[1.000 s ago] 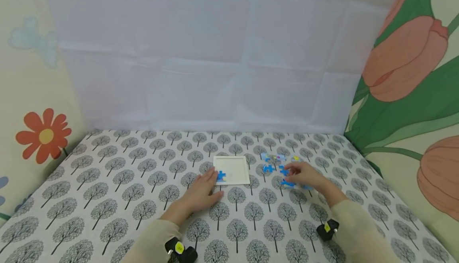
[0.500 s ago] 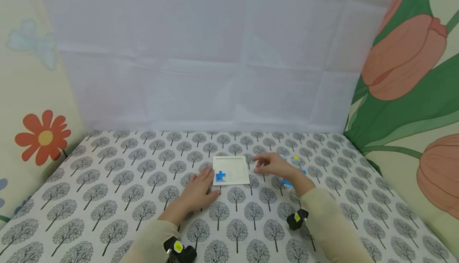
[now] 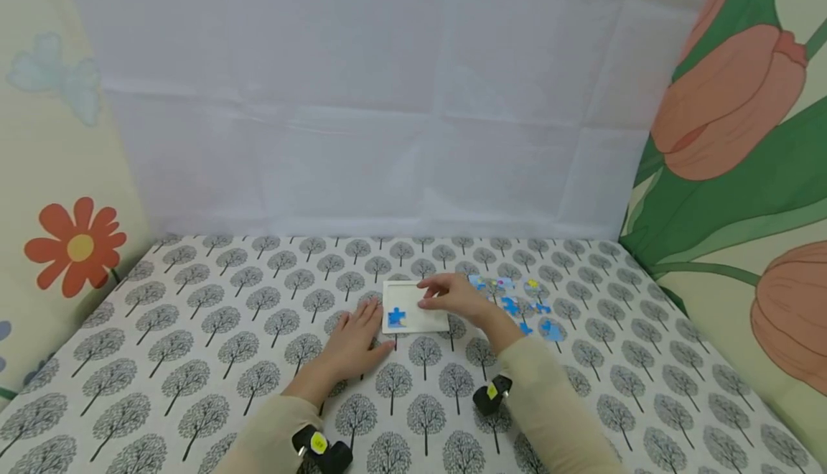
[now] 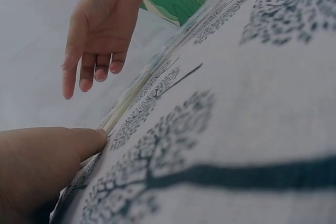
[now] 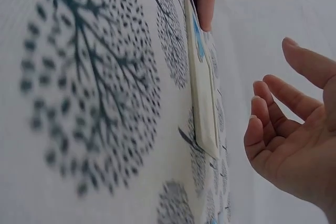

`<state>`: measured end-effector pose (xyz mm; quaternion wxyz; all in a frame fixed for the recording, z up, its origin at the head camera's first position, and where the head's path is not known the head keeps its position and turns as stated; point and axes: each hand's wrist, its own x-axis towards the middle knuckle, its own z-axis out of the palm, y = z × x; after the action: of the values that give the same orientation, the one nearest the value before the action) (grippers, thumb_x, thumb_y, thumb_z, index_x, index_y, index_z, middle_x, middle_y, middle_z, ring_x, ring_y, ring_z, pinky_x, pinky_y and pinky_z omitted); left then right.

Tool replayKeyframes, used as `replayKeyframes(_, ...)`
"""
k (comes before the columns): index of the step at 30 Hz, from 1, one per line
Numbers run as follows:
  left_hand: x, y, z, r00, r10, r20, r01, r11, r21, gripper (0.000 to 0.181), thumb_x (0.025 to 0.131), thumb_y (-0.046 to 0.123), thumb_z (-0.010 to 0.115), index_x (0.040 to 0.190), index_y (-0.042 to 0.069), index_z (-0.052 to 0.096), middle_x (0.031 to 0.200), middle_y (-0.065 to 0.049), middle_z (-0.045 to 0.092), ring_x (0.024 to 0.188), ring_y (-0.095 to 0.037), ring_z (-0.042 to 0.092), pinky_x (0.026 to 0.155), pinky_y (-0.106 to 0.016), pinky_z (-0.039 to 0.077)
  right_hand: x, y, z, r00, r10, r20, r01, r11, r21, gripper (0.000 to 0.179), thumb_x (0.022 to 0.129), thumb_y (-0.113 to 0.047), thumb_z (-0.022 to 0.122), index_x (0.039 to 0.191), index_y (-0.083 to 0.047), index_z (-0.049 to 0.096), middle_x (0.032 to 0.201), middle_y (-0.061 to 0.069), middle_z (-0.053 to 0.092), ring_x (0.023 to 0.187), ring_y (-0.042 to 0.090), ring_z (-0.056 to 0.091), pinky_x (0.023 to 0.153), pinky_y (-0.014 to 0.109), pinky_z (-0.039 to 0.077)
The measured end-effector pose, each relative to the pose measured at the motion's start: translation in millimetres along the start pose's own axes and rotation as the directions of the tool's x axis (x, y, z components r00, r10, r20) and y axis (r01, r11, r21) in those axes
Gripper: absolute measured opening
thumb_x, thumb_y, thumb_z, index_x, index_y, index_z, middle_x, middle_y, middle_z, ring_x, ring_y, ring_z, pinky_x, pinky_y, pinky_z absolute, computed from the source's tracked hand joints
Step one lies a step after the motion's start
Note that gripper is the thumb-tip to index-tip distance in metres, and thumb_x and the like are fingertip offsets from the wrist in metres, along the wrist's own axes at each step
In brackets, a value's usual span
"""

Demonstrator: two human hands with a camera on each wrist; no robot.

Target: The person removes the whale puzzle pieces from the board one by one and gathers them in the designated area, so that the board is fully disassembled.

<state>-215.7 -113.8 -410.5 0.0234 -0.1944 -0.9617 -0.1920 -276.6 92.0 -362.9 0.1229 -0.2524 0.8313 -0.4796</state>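
Observation:
A shallow white puzzle tray [image 3: 420, 319] lies on the table with a blue puzzle piece [image 3: 397, 317] in its near left corner. My left hand [image 3: 354, 341] lies flat at the tray's left side, fingers straight, fingertips right at the edge. In the left wrist view its thumb [image 4: 92, 141] is beside the tray's rim. Above the tray's right part hovers my right hand [image 3: 452, 296]. The right wrist view shows this hand [image 5: 294, 145] with loosely bent fingers and the thumb apart, nothing between them.
Several loose blue puzzle pieces [image 3: 550, 330] are scattered to the right of the tray, one with a yellow star shape [image 3: 533, 284]. The tablecloth [image 3: 258, 380] has a tree print. A white sheet [image 3: 362, 136] hangs behind the table.
My right hand has moved left from the loose pieces to over the tray, uncovering several of them. The left hand has stayed at the tray's left side.

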Motion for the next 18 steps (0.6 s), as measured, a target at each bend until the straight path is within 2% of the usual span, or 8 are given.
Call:
replayKeyframes(3,0.4,-0.8,0.7,1.0,-0.001,0.005,0.001,1.0,0.006,0.068,0.086,0.037,0.047,0.133,-0.006,0.024,0.138,-0.02,0.017,0.126,-0.033,0.011,0.098,-0.053,0.008,3.5,0.4,7.5,1.0,0.0,-0.008,0.0,1.0,0.025,0.04,0.079,-0.012,0.063,0.113,0.006,0.053,0.083,0.005,0.055,0.069,0.013,0.05,0.065,0.039,0.045)
replayKeyframes(8,0.7,-2.0,2.0,1.0,0.001,0.014,-0.001,1.0,0.011,0.068,0.087,0.038,0.046,0.134,-0.005,0.022,0.139,-0.019,0.015,0.127,-0.033,0.009,0.098,-0.052,0.006,8.8,3.9,17.4,1.0,0.019,-0.015,-0.019,1.0,0.006,0.041,0.078,-0.016,0.065,0.113,0.002,0.054,0.082,0.003,0.056,0.072,0.013,0.051,0.061,0.027,0.044)
replayKeyframes(13,0.3,-2.4,1.4,1.0,0.005,0.024,-0.005,1.0,0.013,0.067,0.088,0.038,0.044,0.135,-0.004,0.021,0.14,-0.018,0.014,0.127,-0.032,0.008,0.098,-0.052,0.005,10.0,4.1,23.6,0.999,0.045,-0.008,-0.045,0.999,0.005,0.043,0.08,-0.019,0.063,0.118,-0.002,0.052,0.084,0.001,0.056,0.076,0.014,0.052,0.063,0.027,0.044)
replayKeyframes(18,0.4,-3.0,1.2,0.999,0.019,0.027,-0.02,1.0,0.023,0.065,0.088,0.038,0.043,0.135,-0.003,0.022,0.14,-0.018,0.014,0.127,-0.032,0.008,0.098,-0.052,0.005,11.6,7.3,28.2,0.998,0.061,-0.016,-0.061,0.998,0.003,0.04,0.079,-0.018,0.064,0.114,-0.002,0.055,0.085,0.001,0.056,0.076,0.014,0.052,0.064,0.026,0.044)
